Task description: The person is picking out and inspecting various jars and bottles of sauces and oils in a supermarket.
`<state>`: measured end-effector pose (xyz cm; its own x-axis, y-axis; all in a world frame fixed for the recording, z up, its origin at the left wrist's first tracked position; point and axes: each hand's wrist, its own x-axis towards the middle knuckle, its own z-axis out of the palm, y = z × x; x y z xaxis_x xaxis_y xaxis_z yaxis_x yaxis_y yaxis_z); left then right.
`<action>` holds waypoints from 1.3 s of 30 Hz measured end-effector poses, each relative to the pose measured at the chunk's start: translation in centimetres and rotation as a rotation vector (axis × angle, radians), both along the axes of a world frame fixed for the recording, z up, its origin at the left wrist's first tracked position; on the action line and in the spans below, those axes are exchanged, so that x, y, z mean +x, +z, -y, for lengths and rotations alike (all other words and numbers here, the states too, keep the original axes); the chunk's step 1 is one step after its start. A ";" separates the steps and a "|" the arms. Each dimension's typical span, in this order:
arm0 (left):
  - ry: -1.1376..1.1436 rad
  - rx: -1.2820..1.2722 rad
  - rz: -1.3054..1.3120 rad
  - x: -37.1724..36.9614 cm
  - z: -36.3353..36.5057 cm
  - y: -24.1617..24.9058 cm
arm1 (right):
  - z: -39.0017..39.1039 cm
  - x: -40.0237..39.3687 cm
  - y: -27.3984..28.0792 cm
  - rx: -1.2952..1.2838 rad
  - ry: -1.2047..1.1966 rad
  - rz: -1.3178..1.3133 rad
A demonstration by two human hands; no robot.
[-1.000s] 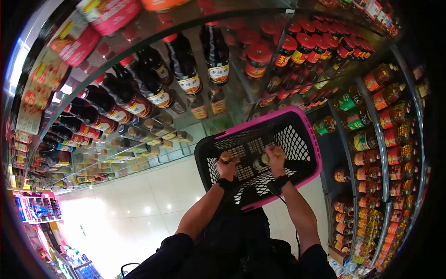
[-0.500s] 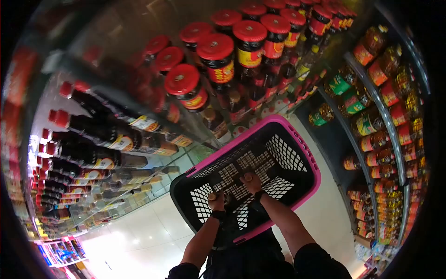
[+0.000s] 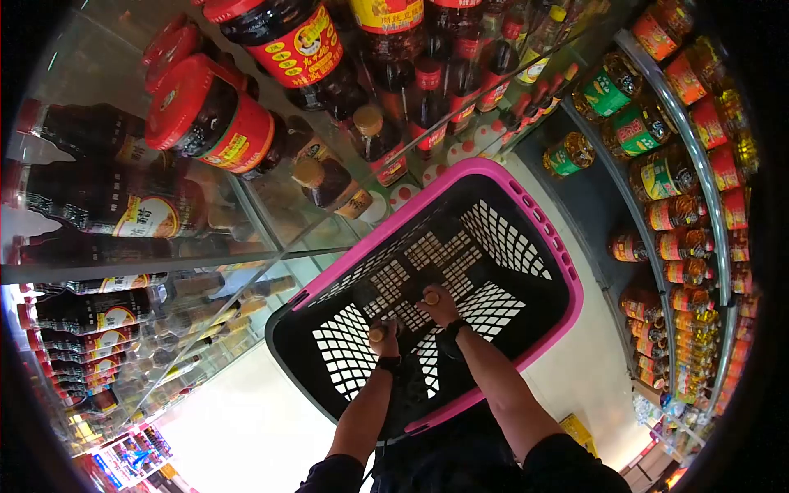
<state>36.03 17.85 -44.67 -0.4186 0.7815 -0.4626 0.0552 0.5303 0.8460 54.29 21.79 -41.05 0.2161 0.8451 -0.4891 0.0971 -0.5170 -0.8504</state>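
A black shopping basket with a pink rim (image 3: 567, 279) hangs in front of my body, its sides and bottom pierced like a grid. Both my hands reach down inside it. My left hand (image 3: 386, 341) is closed around a bottle with a round brown cap (image 3: 377, 334). Deeper to the right, my right hand (image 3: 445, 309) grips another bottle, whose similar brown cap (image 3: 431, 297) shows above the fingers. The bodies of both bottles are mostly hidden by my hands and the dark basket. A dark band circles each wrist.
Close on the left, glass shelves hold red-lidded jars (image 3: 214, 115), brown-capped sauce bottles (image 3: 331, 185) and dark bottles lying in view (image 3: 107, 205). To the right, a curved rack carries oil bottles (image 3: 612, 86). Pale floor (image 3: 246, 403) lies below, with a yellow object (image 3: 579, 433) near my right arm.
My view has moved closer to the left shelves, so the jars look larger. The basket appears bigger and slightly further left. Both hands keep their hold inside it.
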 end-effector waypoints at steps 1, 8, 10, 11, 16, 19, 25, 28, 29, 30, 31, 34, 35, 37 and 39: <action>0.026 0.011 0.004 0.3 0.0 0.4 | 0.2 -0.2 -0.2 0.045 -0.035 0.041; -0.115 -0.123 -0.171 0.9 0.0 1.1 | 0.4 -0.8 0.8 -0.043 -0.065 0.252; -0.139 -0.103 -0.197 -0.1 1.3 -1.3 | 0.8 -1.3 0.9 -0.033 -0.044 0.327; -0.101 -0.075 -0.140 -0.2 1.7 -1.5 | 1.0 -1.4 1.4 -0.038 0.003 0.381; -0.098 -0.090 -0.016 0.1 2.1 0.9 | 1.6 -1.5 1.9 -0.212 0.121 0.402; -0.105 -0.063 -0.006 0.3 2.3 1.3 | 2.0 -2.2 2.1 -0.187 0.215 0.552; -0.234 -0.115 -0.224 0.4 2.5 3.2 | 2.9 -3.0 2.5 -0.309 0.428 0.629; -0.375 -0.207 -0.528 1.0 1.8 5.0 | 3.4 -2.9 2.3 -0.294 0.343 0.578; -0.372 -0.205 -0.528 1.1 1.6 5.5 | 3.5 -2.9 2.3 -0.260 0.325 0.567; -0.336 -0.191 -0.433 1.0 1.5 5.8 | 3.3 -2.8 2.8 -0.256 0.327 0.568; -0.301 -0.177 -0.336 1.1 1.4 6.1 | 3.1 -2.6 3.3 -0.300 0.393 0.570; -0.231 -0.279 -0.373 1.1 1.4 7.4 | 3.7 -2.9 1.8 -0.318 0.480 0.594; -0.229 -0.281 -0.374 0.3 2.1 5.5 | 4.2 -3.0 0.6 -0.292 0.498 0.617; -0.137 -0.168 -0.257 -2.0 4.7 -1.1 | 4.0 -3.2 1.5 -0.295 0.497 0.606; -0.112 -0.221 -0.240 -2.2 4.6 0.2 | 3.6 -3.3 3.0 -0.299 0.496 0.595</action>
